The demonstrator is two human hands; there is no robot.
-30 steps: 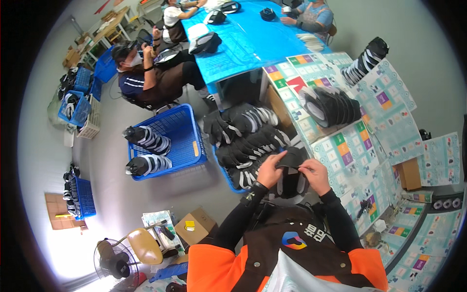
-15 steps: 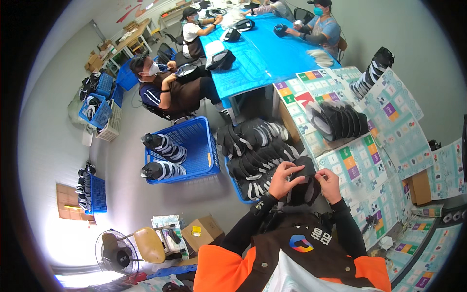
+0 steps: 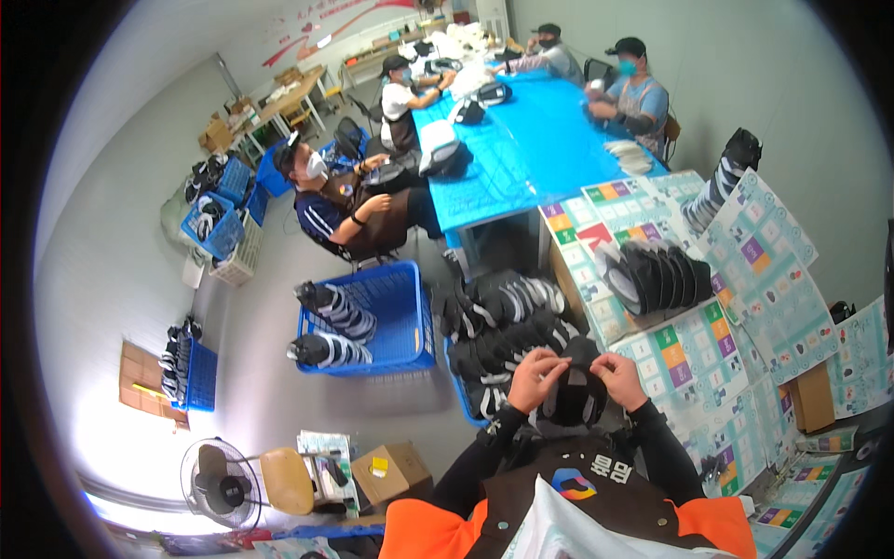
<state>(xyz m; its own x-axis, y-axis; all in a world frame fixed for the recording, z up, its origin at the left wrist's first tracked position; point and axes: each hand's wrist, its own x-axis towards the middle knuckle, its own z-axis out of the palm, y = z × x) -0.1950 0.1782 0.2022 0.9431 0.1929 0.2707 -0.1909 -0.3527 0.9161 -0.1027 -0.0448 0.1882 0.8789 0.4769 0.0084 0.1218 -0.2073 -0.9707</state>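
Note:
Between my hands, close in front of my apron, is a black cap [image 3: 575,402] with a grey patch inside. My left hand [image 3: 534,380] pinches its upper left edge with thumb and fingertips. On the opposite edge my right hand [image 3: 618,380] grips it the same way. Just beyond and left of my hands, rows of nested black, grey and white caps [image 3: 521,337] fill a blue basket, its rim [image 3: 458,384] partly covered. To the right, another nested row of black caps [image 3: 663,277] lies on a paper-covered worktable [image 3: 694,359].
A blue basket [image 3: 400,349] at left holds two cap stacks [image 3: 333,312]. Co-workers sit around a blue table [image 3: 549,121]. A tall cap stack [image 3: 726,177] leans at the worktable's far end. A fan [image 3: 222,489], chair [image 3: 286,480] and cardboard box [image 3: 391,472] stand lower left.
My left hand's fingers have drawn together from a spread grip to a pinch on the cap's edge. The cap now faces me more openly. The whole view has shifted, showing more of the far wall.

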